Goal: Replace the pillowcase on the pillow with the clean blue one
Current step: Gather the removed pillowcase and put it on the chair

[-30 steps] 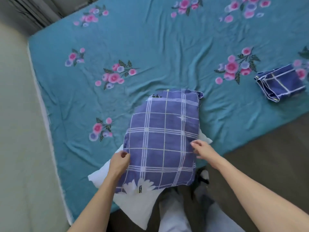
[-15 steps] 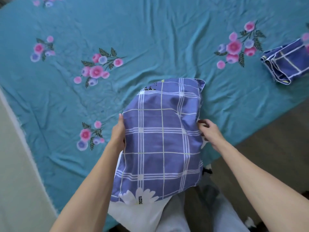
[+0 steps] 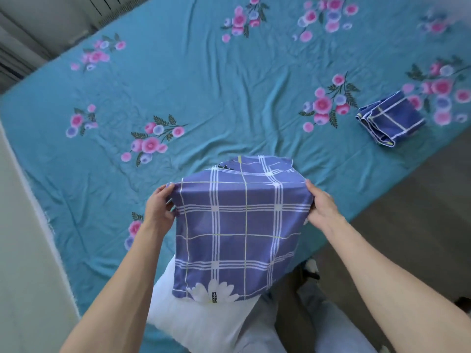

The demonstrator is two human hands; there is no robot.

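Two hands pinch blue checked pillowcase (image 3: 237, 225), one on each side edge. Left hand (image 3: 159, 208) grip: fingers curled round left edge of fabric. Right hand (image 3: 321, 205) grip: thumb and fingers clamped on right edge. Pillowcase stretched taut between grips, hanging down from them, daisy print at its lower hem. White pillow (image 3: 204, 324) sticks out bare below hem, beneath both grips. Folded blue checked cloth (image 3: 390, 121) lies well apart, beyond right grip, on teal floral bed sheet (image 3: 229, 98).
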